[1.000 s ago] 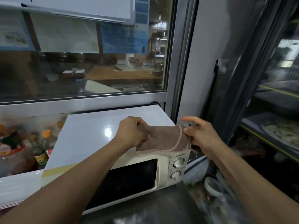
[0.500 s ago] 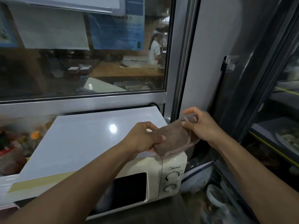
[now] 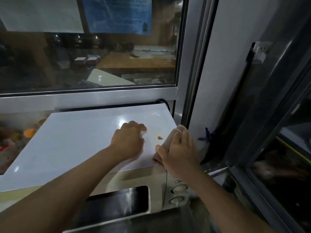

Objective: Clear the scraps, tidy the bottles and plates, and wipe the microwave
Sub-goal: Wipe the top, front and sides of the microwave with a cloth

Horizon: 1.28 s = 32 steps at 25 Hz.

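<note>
A white microwave (image 3: 70,145) with a dark door window and two knobs stands in front of me, its glossy top facing up. My right hand (image 3: 178,150) lies flat on a folded brown cloth (image 3: 169,140) at the right edge of the top and presses it down. My left hand (image 3: 129,140) rests on the top just left of the cloth, fingers curled and empty. A small coloured sticker (image 3: 159,137) sits between the two hands.
A glass window with a metal frame (image 3: 87,96) rises behind the microwave. Blurred bottles with orange caps (image 3: 28,132) stand to the left. A dark glass-fronted cabinet (image 3: 277,132) is on the right. A steel counter (image 3: 151,224) lies below.
Both hands held the cloth in the air above the front right corner. Now the cloth is down on the microwave top under my right hand, and my left hand has let go.
</note>
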{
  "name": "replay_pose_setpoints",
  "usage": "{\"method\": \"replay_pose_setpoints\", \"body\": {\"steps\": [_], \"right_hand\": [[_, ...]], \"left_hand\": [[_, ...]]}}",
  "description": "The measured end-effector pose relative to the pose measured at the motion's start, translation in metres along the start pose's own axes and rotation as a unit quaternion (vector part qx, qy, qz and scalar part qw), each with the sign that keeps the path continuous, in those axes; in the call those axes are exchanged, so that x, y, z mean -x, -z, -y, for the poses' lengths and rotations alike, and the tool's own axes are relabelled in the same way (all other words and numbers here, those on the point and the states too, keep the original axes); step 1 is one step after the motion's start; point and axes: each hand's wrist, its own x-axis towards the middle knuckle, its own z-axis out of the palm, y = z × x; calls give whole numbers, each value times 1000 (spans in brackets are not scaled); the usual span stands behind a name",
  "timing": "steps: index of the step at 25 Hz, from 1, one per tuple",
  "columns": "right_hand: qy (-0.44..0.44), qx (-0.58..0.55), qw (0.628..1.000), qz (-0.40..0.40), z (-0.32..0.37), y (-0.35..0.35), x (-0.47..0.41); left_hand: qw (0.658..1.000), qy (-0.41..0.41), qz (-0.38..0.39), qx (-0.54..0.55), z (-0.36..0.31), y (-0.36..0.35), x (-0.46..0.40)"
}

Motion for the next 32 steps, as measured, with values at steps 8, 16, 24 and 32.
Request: {"method": "replay_pose_setpoints", "body": {"steps": [8, 16, 24, 32], "right_hand": [[-51, 16, 997, 46, -3, -16, -77], [-26, 2, 996, 89, 7, -18, -122], [28, 25, 998, 57, -6, -18, -92], [28, 34, 994, 100, 12, -49, -211]], "left_hand": [[999, -12, 7, -48, 35, -23, -35], [997, -35, 29, -61, 43, -20, -40], [996, 38, 19, -72, 86, 0, -79], [997, 6, -52, -54, 102, -13, -89]]}}
